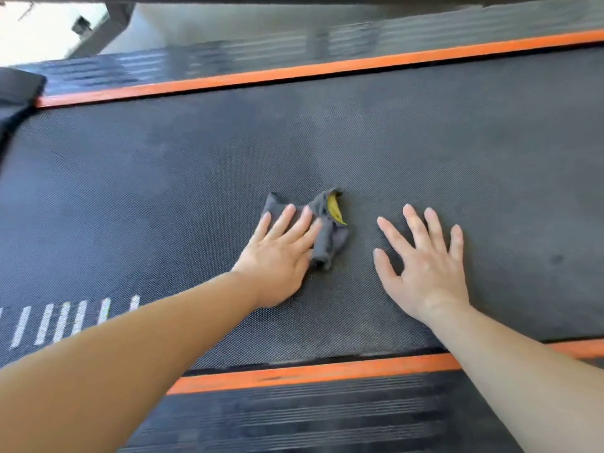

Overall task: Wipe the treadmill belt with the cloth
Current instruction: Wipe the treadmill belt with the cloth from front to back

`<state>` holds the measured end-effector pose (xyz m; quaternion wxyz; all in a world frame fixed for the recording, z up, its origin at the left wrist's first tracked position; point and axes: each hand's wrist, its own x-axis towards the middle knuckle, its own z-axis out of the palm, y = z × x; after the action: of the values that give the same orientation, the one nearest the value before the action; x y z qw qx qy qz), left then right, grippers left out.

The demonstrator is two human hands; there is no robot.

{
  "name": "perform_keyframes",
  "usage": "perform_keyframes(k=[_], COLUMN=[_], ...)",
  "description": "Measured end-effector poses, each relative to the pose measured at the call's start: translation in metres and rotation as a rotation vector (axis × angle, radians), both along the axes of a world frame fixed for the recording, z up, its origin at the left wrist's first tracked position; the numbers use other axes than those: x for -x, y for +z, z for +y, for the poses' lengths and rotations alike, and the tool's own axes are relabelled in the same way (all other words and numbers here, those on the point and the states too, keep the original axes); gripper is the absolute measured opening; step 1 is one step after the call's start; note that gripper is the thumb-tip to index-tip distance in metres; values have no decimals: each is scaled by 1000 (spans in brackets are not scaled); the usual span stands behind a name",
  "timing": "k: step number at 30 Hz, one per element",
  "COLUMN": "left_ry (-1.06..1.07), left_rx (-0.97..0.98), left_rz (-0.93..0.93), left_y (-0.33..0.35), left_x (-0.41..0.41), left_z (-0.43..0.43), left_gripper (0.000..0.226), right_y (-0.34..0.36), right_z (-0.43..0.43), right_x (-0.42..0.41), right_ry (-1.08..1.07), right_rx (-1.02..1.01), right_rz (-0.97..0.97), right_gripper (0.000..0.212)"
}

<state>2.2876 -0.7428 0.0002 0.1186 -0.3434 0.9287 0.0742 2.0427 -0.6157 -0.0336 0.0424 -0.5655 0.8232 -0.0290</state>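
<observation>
Mid-wipe: left hand point(281, 253) presses flat, fingers extended, on a crumpled grey cloth point(322, 230) at the treadmill belt point(163, 178) centre, right hand point(421, 263) splayed empty at three o'clock; possibly darker wiped patches, most belt apparently left

Dark textured treadmill belt point(425, 132), crumpled grey cloth point(327, 233) lying on it, both hands pressed flat
</observation>
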Motion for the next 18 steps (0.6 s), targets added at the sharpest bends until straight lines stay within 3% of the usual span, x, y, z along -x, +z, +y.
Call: perform_keyframes(k=[2,5,8,10,14,16,18], left_ry=[-259,-507,-348,-216,-420,-382,-209], left_rx=[-64,-214,-105,-167,-228,-88,-37], left_rz=[55,24,63,117,136,159,169], left_y=[-3,3,7,11,13,11,7], left_x=[-8,-24,-27,-21,-41,-45,-38], left_z=[44,29,4,31,60,42,57], left_gripper=[60,58,60,62,55,53,53], right_y=[-1,-1,-1,-1,-1,-1,-2], right_z=[1,-1,0,0,0,1,0], right_x=[-1,1,1,1,0,0,1], right_ry=[9,15,13,13,10,13,17], right_rx=[30,35,30,40,53,47,62], right_rz=[5,1,0,-4,1,3,-2], right_gripper=[62,62,63,63,63,63,62])
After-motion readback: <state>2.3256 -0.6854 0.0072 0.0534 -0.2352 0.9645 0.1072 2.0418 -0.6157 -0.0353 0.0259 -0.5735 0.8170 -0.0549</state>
